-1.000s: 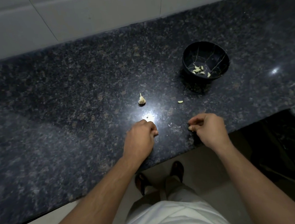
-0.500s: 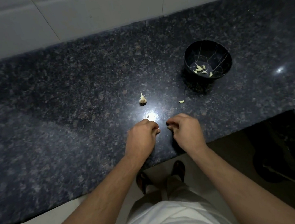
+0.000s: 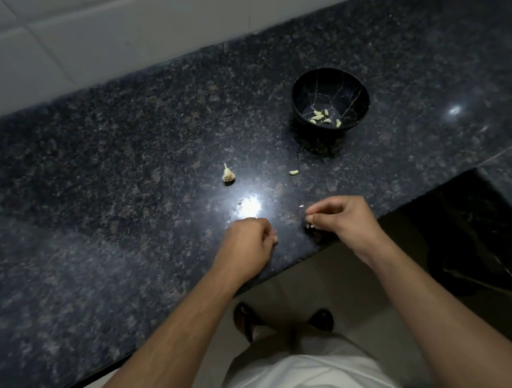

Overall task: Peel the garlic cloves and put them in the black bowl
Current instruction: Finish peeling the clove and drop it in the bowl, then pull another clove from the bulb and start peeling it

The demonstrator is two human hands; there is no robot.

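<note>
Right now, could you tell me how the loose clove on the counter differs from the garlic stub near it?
The clove is smooth, pale and lies flat; the stub is rough, larger and stands with a pointed stem up. The clove lies nearer the bowl. Both rest on the counter, untouched.

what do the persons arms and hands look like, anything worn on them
Both forearms are bare right up to the bottom edge of the picture: no sleeves show. The left hand and right hand wear no gloves, and no rings, watch or bracelets can be seen on the fingers or wrists. Nothing is marked on them that the dim light lets me make out.
</note>
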